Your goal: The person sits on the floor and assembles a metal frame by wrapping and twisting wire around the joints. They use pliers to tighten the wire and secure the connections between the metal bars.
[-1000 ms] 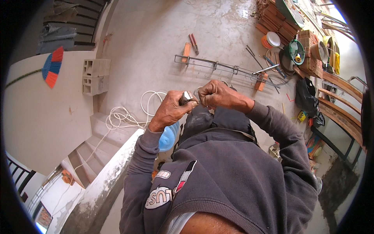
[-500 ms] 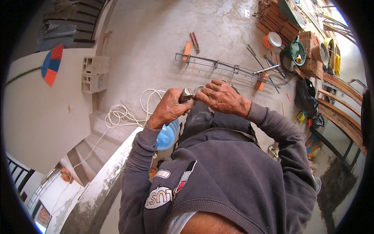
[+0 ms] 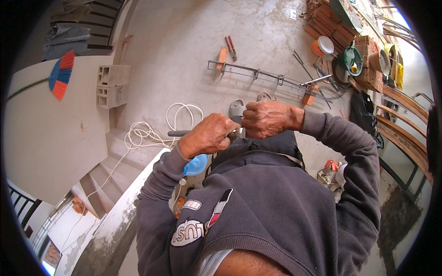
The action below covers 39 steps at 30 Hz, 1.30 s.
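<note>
My left hand [image 3: 211,134] is closed round what looks like a hammer. Its grey handle [image 3: 178,133] sticks out on the left, and part of its metal head [image 3: 237,134] shows between my hands. Close beside it, my right hand [image 3: 267,119] is closed, knuckles up; whatever its fingers pinch is hidden. Beyond my hands a long steel rebar frame [image 3: 256,74] with stirrups rests on two orange bricks, a left one [image 3: 221,57] and a right one [image 3: 311,93]. Past the left brick lie red-handled pliers or cutters [image 3: 231,48].
A white cable [image 3: 138,134] coils at the left near stairs and hollow blocks [image 3: 112,86]. A blue basin [image 3: 196,164] stands below my left forearm. At the right are loose rods, a green bucket [image 3: 351,60], stacked bricks, a black bag [image 3: 363,112] and curved wooden boards [image 3: 405,138].
Both hands have moved lower, toward my body. The tool has turned so its handle now points left, and its head sits lower between my hands. My sandalled feet now show.
</note>
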Available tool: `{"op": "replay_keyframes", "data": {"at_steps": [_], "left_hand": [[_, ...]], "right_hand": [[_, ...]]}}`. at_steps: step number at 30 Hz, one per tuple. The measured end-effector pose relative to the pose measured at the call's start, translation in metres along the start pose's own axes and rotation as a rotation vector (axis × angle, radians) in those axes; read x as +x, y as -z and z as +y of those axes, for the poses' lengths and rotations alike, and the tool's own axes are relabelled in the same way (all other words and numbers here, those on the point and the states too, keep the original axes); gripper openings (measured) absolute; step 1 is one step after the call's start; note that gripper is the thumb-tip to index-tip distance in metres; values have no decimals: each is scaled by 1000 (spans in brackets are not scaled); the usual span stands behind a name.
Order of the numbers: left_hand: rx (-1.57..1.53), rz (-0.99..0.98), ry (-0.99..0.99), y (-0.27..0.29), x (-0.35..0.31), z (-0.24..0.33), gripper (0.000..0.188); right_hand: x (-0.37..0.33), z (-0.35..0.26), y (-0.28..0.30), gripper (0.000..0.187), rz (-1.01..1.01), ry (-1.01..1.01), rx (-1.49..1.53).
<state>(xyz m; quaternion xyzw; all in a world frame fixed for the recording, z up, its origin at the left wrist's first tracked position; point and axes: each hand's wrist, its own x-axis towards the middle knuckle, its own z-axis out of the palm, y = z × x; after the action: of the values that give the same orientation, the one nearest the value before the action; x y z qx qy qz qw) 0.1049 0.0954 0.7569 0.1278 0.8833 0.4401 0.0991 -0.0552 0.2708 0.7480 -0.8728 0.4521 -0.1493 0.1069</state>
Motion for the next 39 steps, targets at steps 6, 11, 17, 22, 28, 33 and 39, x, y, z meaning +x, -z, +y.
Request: {"op": "replay_keyframes", "data": {"at_steps": [6, 11, 17, 22, 28, 33, 39], "left_hand": [[-456, -149, 352, 24, 7, 13, 17], [-690, 45, 556, 15, 0, 5, 17], [-195, 27, 282, 3, -1, 6, 30], [95, -40, 108, -19, -6, 3, 48], [159, -168, 140, -16, 2, 18, 43], [100, -68, 170, -12, -17, 2, 38], [29, -64, 179, -24, -30, 0, 40]], "right_hand": [[-15, 2, 3, 8, 162, -216, 224], [-24, -4, -6, 14, 175, -500, 347], [-30, -8, -9, 23, 133, -464, 300], [-28, -4, -6, 12, 80, -304, 232], [-26, 1, -1, 20, 13, -282, 163], [-26, -25, -46, 11, 251, -563, 245], [-20, -56, -71, 8, 448, -836, 678]]}}
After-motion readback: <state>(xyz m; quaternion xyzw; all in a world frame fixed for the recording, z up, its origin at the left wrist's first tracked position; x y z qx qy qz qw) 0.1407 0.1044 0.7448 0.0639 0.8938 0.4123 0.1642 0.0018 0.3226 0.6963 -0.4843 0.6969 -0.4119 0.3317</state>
